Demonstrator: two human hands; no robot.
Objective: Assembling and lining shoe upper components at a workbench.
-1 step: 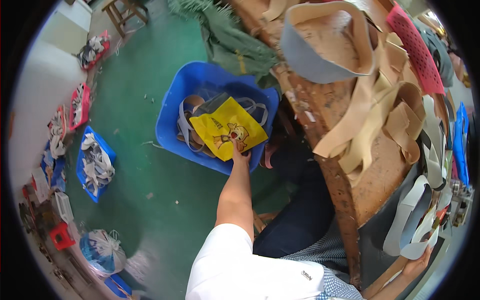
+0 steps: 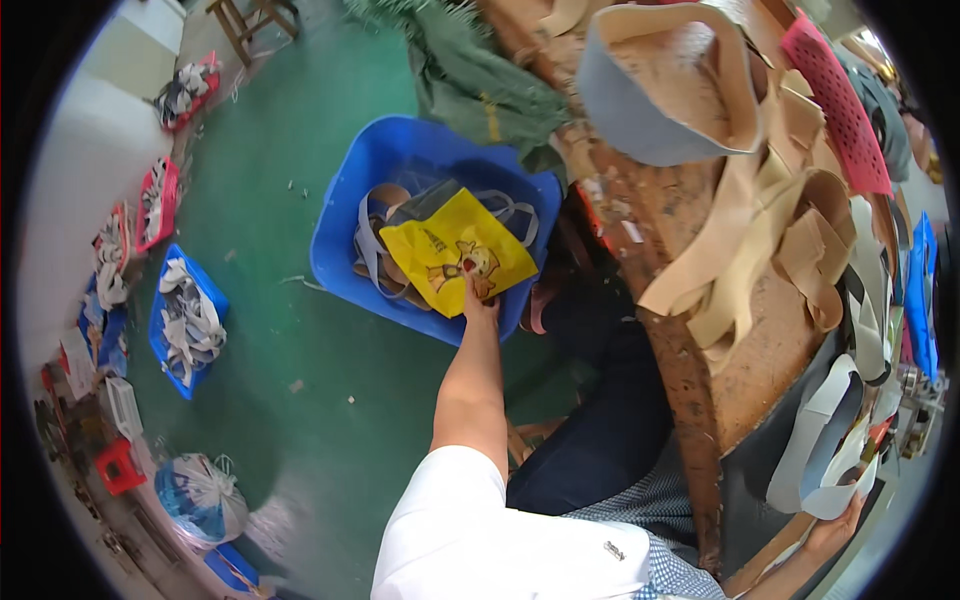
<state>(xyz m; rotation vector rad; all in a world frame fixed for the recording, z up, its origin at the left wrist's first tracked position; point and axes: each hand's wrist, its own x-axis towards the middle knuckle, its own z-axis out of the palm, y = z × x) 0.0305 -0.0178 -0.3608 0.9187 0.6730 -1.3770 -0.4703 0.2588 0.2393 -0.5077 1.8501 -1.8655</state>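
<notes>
- Two hands busy, set well apart: left hand [image 2: 481, 306] at frame centre, thumb on the face of the yellow bag [image 2: 420, 262], fingers hidden behind; looks pinched at its lower edge. Right hand [image 2: 838, 522] at lower right, closed on the bottom of a pale grey loop [image 2: 803, 450]; exact finger placement too small to tell.
- Bag location: frame centre, lying over the contents of the blue tub [image 2: 372, 152], lower edge near the tub's near rim.
- Risk, snag: strap loops [image 2: 370, 248] sit beside and partly under the bag; a pull could drag them along.
- Risk, slip: looks like slick film held at one edge only, so the far corner could fold over or slide out of the pinch.
- Risk, twist: grey loop is gripped low, with a tall floppy upper part; could flop into the pale bands [image 2: 868, 290] just above.
- Risk, spill: tan strips [image 2: 705, 265] at upper right are loosely heaped; one bump could send some off the wooden bench [image 2: 775, 368].
- Materials: bag smooth, squarish, cartoon animal print. Tub smooth plastic, rounded corners. Strips flat, matte, bendy, curling into open rings.
- Wide band [image 2: 645, 118], upper right: grey outside, tan inside, standing on edge.
- Bench scuffed. Green cloth [image 2: 475, 85], top centre: coarse, frayed end.
</notes>
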